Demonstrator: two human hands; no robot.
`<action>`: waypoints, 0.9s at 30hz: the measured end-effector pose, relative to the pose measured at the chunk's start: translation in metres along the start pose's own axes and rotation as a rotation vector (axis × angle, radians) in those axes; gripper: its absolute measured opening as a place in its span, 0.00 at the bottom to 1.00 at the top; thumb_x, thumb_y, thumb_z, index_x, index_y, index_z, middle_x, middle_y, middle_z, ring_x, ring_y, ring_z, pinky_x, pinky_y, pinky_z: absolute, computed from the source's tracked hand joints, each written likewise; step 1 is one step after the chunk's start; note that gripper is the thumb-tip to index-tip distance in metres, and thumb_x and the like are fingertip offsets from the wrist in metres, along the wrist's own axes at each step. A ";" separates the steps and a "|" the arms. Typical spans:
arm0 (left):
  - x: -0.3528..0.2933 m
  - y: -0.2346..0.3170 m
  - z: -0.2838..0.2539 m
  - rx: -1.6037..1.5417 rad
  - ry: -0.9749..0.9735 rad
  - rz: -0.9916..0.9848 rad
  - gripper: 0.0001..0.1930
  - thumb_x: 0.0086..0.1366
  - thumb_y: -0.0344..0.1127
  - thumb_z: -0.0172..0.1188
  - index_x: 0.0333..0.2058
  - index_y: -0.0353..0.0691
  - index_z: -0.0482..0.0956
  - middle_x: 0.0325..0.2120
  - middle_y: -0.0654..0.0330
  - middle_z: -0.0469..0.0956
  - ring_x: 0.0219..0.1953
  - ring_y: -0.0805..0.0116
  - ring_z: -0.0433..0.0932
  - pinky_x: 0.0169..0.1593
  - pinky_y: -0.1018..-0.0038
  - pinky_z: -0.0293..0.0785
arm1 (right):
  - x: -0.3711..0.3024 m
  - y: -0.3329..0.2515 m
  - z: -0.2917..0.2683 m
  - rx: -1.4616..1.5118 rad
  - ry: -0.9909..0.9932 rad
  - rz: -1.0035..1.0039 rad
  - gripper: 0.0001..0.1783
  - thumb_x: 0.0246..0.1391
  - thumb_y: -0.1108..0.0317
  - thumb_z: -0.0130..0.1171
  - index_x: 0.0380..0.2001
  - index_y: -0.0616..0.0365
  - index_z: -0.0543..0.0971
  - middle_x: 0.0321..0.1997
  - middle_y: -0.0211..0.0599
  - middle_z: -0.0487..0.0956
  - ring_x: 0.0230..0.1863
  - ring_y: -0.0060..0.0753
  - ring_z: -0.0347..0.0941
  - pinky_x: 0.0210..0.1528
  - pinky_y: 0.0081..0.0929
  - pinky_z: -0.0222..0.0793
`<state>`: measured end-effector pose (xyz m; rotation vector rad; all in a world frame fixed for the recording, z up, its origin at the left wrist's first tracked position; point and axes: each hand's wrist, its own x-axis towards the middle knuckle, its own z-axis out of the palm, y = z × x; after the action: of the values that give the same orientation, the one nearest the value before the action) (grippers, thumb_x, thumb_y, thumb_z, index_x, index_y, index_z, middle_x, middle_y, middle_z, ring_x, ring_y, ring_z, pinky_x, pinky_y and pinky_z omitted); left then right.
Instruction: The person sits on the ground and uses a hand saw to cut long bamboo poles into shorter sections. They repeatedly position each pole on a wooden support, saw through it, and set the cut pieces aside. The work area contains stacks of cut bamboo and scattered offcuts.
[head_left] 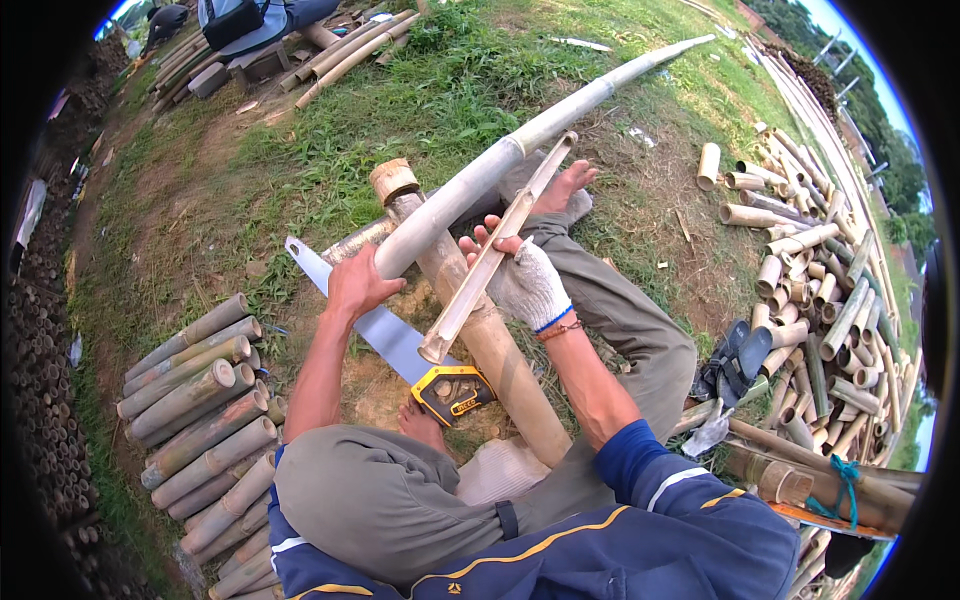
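Observation:
My bare left hand is wrapped round the near end of a long bamboo pole, which slants away to the far right. In my right hand, which wears a white knit glove with bare fingertips, is a split bamboo piece, its hollow side facing up. Below both hands a handsaw with a yellow and black handle leans by my foot, blade pointing far left. A thick bamboo post lies between my legs, under the long pole.
Cut bamboo lengths are stacked at my left. More short pieces are heaped at the right, beside dark sandals. A bamboo frame tied with teal cord stands near right. Another person sits at far left by bamboo poles.

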<state>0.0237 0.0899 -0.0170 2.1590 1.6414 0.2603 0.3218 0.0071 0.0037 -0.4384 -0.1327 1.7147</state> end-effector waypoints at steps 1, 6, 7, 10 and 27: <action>-0.013 0.006 -0.007 0.007 -0.023 -0.059 0.40 0.52 0.55 0.82 0.59 0.40 0.82 0.45 0.39 0.91 0.49 0.37 0.90 0.56 0.49 0.85 | -0.015 0.002 -0.001 -0.068 -0.083 -0.009 0.31 0.64 0.78 0.64 0.69 0.52 0.75 0.59 0.48 0.82 0.58 0.65 0.85 0.68 0.64 0.82; -0.101 -0.047 -0.015 0.010 0.094 -0.065 0.35 0.53 0.51 0.82 0.57 0.43 0.82 0.44 0.43 0.91 0.47 0.39 0.90 0.54 0.49 0.85 | -0.065 -0.015 0.005 -0.733 -0.166 -0.111 0.47 0.68 0.59 0.71 0.82 0.46 0.57 0.53 0.41 0.80 0.48 0.50 0.87 0.58 0.55 0.85; -0.118 -0.056 -0.010 0.010 0.119 -0.066 0.34 0.53 0.50 0.82 0.57 0.43 0.82 0.44 0.44 0.91 0.47 0.40 0.90 0.54 0.50 0.85 | -0.071 -0.025 -0.002 -0.926 -0.087 -0.162 0.44 0.72 0.62 0.64 0.84 0.47 0.55 0.51 0.39 0.78 0.46 0.44 0.88 0.56 0.50 0.86; -0.179 -0.084 -0.009 -0.026 0.167 -0.063 0.33 0.54 0.46 0.83 0.58 0.43 0.83 0.45 0.48 0.90 0.48 0.41 0.90 0.53 0.50 0.85 | -0.091 -0.051 -0.011 -1.332 -0.046 -0.243 0.35 0.77 0.70 0.49 0.83 0.52 0.58 0.48 0.35 0.78 0.43 0.32 0.84 0.48 0.32 0.80; -0.407 -0.184 0.042 -1.049 0.705 -0.707 0.47 0.74 0.41 0.77 0.80 0.29 0.61 0.72 0.43 0.76 0.70 0.55 0.80 0.71 0.60 0.78 | -0.001 0.059 0.061 -2.322 -1.043 -0.509 0.28 0.54 0.71 0.71 0.60 0.49 0.86 0.43 0.50 0.76 0.49 0.61 0.77 0.48 0.54 0.75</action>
<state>-0.2384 -0.2667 -0.0935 0.6695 1.8351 1.3765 0.2455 0.0040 0.0405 -0.8593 -2.7442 0.3113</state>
